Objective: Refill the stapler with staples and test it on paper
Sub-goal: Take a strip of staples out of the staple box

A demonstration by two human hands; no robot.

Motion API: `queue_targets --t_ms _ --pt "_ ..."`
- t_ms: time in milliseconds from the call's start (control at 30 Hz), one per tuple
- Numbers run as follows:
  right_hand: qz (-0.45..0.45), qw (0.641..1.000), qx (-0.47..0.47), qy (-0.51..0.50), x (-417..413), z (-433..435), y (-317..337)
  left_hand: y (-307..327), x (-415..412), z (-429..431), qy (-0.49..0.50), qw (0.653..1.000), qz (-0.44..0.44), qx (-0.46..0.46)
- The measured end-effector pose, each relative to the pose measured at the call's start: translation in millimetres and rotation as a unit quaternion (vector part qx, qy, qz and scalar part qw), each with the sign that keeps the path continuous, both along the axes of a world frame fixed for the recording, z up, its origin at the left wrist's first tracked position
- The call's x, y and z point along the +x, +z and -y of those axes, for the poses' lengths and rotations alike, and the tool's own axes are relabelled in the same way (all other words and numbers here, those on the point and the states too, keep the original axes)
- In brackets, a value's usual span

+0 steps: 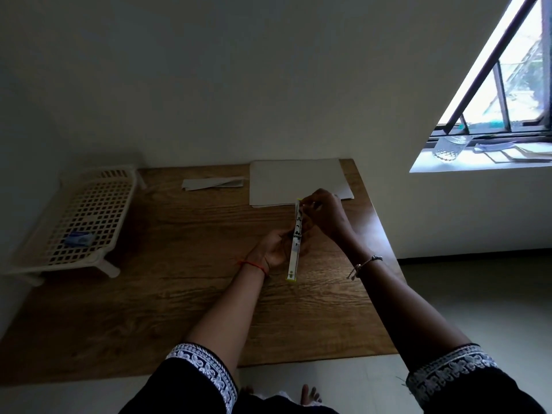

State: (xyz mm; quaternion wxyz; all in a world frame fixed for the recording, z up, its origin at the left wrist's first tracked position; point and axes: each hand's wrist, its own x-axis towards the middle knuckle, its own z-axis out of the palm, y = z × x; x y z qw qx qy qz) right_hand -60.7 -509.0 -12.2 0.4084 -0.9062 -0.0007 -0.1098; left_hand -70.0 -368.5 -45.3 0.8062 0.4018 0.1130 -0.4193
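A long, narrow stapler (294, 258), white with yellow-green ends, is held above the wooden table (179, 264), swung open into one straight line. My left hand (273, 249) grips it around the middle from the left. My right hand (324, 215) pinches at its far end with fingertips closed there; whether staples are in those fingers I cannot tell. A stack of white paper (295, 180) lies flat on the table just beyond the hands. A small blue box (79, 238), perhaps the staple box, rests in the white basket.
A white lattice basket (74, 222) on short legs stands at the table's left edge. A folded strip of paper (213, 183) lies at the back centre. A window sill (478, 158) with a glass is at the right. The floor lies below the table's near edge.
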Motion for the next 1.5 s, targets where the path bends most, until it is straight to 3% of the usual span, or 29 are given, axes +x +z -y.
queue_targets --t_ms 633,1033,1300,1500 --pt "-0.017 0.998 -0.042 0.033 2 2 0 2 4 4 0.023 0.998 0.023 0.045" --pt "-0.061 0.991 -0.042 0.108 -7 -1 8 11 6 6 0.036 0.993 0.067 0.092" --pt "-0.086 0.989 -0.046 0.108 -11 0 12 11 2 10 0.033 0.992 0.069 0.098" --pt "-0.053 0.991 -0.094 0.072 -18 -5 0 8 3 18 0.048 0.992 0.063 0.096"
